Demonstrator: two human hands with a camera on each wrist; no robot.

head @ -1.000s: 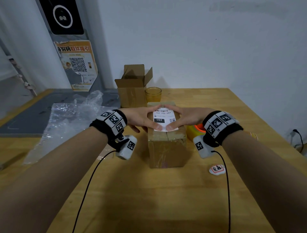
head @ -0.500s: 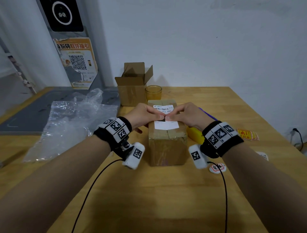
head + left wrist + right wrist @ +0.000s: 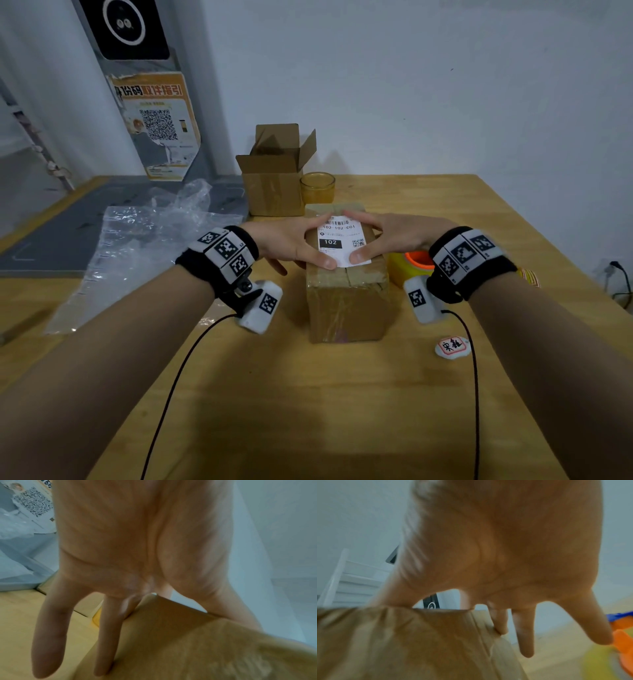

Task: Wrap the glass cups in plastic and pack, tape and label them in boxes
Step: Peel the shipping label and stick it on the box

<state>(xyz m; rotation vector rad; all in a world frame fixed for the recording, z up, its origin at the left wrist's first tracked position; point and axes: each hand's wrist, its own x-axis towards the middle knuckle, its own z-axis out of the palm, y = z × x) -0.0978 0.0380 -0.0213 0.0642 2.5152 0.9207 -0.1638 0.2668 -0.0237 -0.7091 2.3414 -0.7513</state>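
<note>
Centre of the head frame: sealed box (image 3: 347, 301) stands on the wooden table (image 3: 308, 394), white label (image 3: 342, 241) on its top face. Both hands lie flat on that top, left hand (image 3: 291, 243) at the label's left edge, right hand (image 3: 390, 236) at its right edge, index fingers meeting at the far edge, thumbs pressed on the near corners; fingers straight, nothing gripped. Versus half a second ago: then both hands were bunched over the label's middle with fingertips pinched together; now they are spread apart and flattened, thumbs slid down to the near edge, and the printed "102" block is uncovered. Box has not shifted on the table. Orange-cored tape roll (image 3: 412, 265), hidden behind the right wrist earlier, now shows just right of the box. Upper centre: open box (image 3: 274, 178) with flaps up, amber glass cup (image 3: 318, 187) touching its right side, both just behind the sealed box. Left of frame: crumpled plastic sheet (image 3: 147, 246) on the table. Lower right: small round sticker (image 3: 452, 347) near the right forearm. Hard to make out: small print on the label is unreadable; open box interior not visible; yellow stickers at the right edge mostly cut off by the wristband. Left wrist view is blurred, showing palm (image 3: 137, 540) and two fingers over the box edge. Right wrist view is likewise smeared, palm (image 3: 505, 547) above the cardboard.
</note>
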